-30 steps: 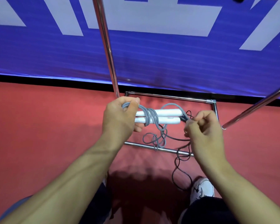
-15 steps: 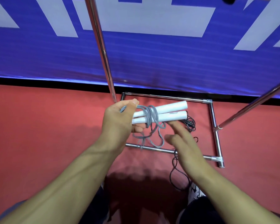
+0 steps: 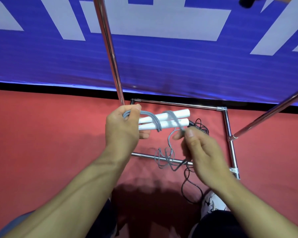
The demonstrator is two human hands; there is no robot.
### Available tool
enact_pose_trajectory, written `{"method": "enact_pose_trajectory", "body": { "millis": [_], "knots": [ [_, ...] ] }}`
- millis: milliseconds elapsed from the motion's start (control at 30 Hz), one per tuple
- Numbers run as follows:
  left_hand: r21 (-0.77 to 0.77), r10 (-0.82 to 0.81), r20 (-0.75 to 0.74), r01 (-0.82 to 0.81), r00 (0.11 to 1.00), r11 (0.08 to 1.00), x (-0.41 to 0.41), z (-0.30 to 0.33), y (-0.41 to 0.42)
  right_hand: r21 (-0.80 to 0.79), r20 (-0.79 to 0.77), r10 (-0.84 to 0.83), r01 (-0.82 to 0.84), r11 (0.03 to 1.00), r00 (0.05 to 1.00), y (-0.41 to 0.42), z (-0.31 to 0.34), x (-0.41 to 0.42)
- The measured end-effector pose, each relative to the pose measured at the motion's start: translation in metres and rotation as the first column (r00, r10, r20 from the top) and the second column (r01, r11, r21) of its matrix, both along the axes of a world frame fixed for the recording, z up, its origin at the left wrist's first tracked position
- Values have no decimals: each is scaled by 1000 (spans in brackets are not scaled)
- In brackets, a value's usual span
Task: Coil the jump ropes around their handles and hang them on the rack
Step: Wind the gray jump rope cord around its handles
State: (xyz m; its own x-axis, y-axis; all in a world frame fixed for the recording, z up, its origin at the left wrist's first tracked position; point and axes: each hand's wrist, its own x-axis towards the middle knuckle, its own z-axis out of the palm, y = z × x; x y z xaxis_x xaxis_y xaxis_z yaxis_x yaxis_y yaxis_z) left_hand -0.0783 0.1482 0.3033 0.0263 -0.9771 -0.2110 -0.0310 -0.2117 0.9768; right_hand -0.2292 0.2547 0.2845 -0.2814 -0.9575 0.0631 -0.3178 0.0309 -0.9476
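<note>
While left hand point(image 3: 122, 127) grips two handles point(image 3: 163, 121), right hand point(image 3: 199, 148) pinches one grey rope point(image 3: 176, 124).

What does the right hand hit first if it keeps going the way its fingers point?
Probably the white handles. The right hand pinches the grey rope, its fingertips aimed up-left at the handles' right end, which the left hand holds. Depth is unclear from one view; it could pass beneath them.

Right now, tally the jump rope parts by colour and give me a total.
White plastic jump rope handles: 2
Grey jump rope cord: 1
Thin black jump rope cord: 1
Total: 4
</note>
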Motion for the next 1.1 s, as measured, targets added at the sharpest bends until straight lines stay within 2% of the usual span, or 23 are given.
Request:
{"method": "enact_pose_trajectory", "body": {
  "millis": [100,200,233,300,367,433,467,533,600,667,733,800,867,933,1000,1100],
  "knots": [
    [30,7,-37,-6,999,1000,-1,1,0,160,45,243,-247,956,969,6,-9,10],
    [10,-59,-30,60,998,998,-4,0,4,300,-17,355,-333,894,935,3,-15,9],
    [1,-83,-25,83,996,997,-4,1,5,334,-65,356,-316,888,932,1,-16,6],
    [1,-131,-24,131,991,991,-4,4,6,327,-271,351,-257,910,896,-2,-25,-4],
    [27,-183,-22,184,983,983,-2,7,7,254,-505,324,-221,942,800,-2,-34,-12],
    [63,-267,-2,266,964,962,0,10,8,177,-586,274,-209,962,763,-1,-35,-19],
    [79,-324,12,322,946,943,1,12,9,132,-564,233,-192,973,792,-1,-31,-22],
    [108,-441,35,435,897,894,3,14,10,79,-401,159,-139,987,902,-2,-19,-29],
    [145,-526,59,515,848,845,7,15,10,59,-318,104,-90,994,942,-4,-10,-34],
    [191,-590,97,567,802,801,10,15,11,4,-373,27,-28,1000,928,-5,-7,-39],
    [219,-594,152,559,790,800,10,12,12,-56,-432,-54,33,998,900,-6,-5,-41],
    [192,-503,217,468,837,862,9,5,11,-102,-455,-76,33,994,887,-5,0,-40],
    [95,-339,279,326,898,941,9,-2,5,-123,-454,-58,2,992,889,-4,4,-34],
    [7,-196,263,202,945,979,8,-6,0,-108,-392,-48,6,994,919,0,7,-23],
    [-16,-99,174,103,980,995,7,-7,-2,-57,-148,-11,3,998,989,3,9,-11],
    [9,1,60,-2,998,1000,5,-4,-1,35,217,45,-54,998,975,4,10,2]
  ]
}}
